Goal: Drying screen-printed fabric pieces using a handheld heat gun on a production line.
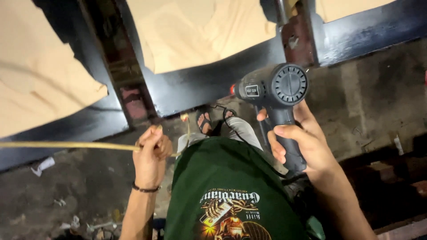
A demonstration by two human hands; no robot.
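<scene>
My right hand (302,142) grips the handle of a dark grey heat gun (275,86), whose nozzle points left toward a black frame (195,86). My left hand (151,153) is shut on a thin pale-yellow rattan strand (66,145) that runs off to the left edge; its short end bends upward past my fingers. A dark bead bracelet sits on my left wrist. Below the hands I see my green printed shirt and my sandalled feet on the floor.
Tan paper sheets (195,31) cover panels set in the black frame. The concrete floor (378,98) carries scraps and litter at lower left (42,165). A rust-red post (296,40) crosses the frame at upper right.
</scene>
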